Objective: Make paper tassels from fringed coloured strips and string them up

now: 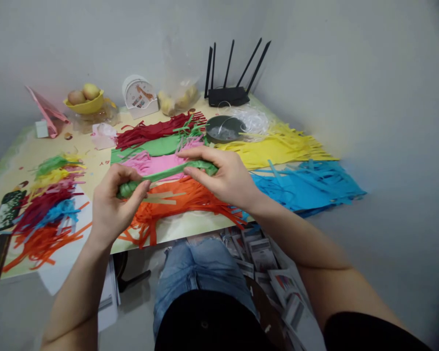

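Observation:
Between my two hands stretches a twisted strip of green paper (166, 173), held above the table. My left hand (119, 200) is closed round its left end, where the paper bunches up. At the other end my right hand (223, 175) pinches it between thumb and fingers. Below the strip lie fringed paper sheets: a pink one (161, 163) and an orange one (171, 200). Behind them are a green sheet (157, 146) and a dark red sheet (153, 130). Yellow (274, 151) and blue (303, 185) fringed sheets spread out to the right.
Fringed tassels (54, 204) in several colours lie at the left, near a phone (8, 210). A dark bowl (225, 129), white string (254, 120) and a black router (229, 96) stand toward the back. A yellow fruit bowl (86, 105) is at the back left.

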Demonstrator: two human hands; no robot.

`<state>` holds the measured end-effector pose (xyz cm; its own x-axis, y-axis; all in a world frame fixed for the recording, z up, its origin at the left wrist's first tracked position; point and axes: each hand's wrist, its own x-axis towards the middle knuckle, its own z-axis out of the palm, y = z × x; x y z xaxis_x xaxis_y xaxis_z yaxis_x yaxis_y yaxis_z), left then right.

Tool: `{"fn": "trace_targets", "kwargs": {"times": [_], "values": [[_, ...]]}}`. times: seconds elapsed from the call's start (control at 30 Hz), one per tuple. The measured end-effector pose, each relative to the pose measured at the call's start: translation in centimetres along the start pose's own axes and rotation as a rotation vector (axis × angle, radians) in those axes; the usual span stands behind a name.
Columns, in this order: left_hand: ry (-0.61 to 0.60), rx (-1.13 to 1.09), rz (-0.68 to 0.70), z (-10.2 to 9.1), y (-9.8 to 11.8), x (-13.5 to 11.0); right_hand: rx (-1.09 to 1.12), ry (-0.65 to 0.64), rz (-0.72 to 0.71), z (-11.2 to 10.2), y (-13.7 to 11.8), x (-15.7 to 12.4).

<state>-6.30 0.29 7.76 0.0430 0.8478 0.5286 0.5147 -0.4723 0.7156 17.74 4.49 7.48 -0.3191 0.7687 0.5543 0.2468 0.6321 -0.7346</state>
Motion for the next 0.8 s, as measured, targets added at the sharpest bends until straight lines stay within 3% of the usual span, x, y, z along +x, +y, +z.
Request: {"fn": "trace_targets", "kwargs": {"times": [0.17, 0.47, 0.63, 0.8], "values": [[-0.082, 0.126, 0.035, -0.1, 0.2, 0.0, -0.069, -0.003, -0.002, -0.1, 0.0, -0.3], [-0.064, -0.493, -0.355, 0.3, -0.1, -0.4, 0.484, -0.082, 0.183, 0.2, 0.1, -0.3], [-0.062, -0.66, -0.398, 0.6, 0.3, 0.2, 0.646, -0.111, 0.238, 0.1, 0.8, -0.1], [-0.06, -0.649, -0.351, 1.0, 0.0, -0.1, 0.771, -0.169, 0.254, 0.3, 1.6, 0.2]]}}
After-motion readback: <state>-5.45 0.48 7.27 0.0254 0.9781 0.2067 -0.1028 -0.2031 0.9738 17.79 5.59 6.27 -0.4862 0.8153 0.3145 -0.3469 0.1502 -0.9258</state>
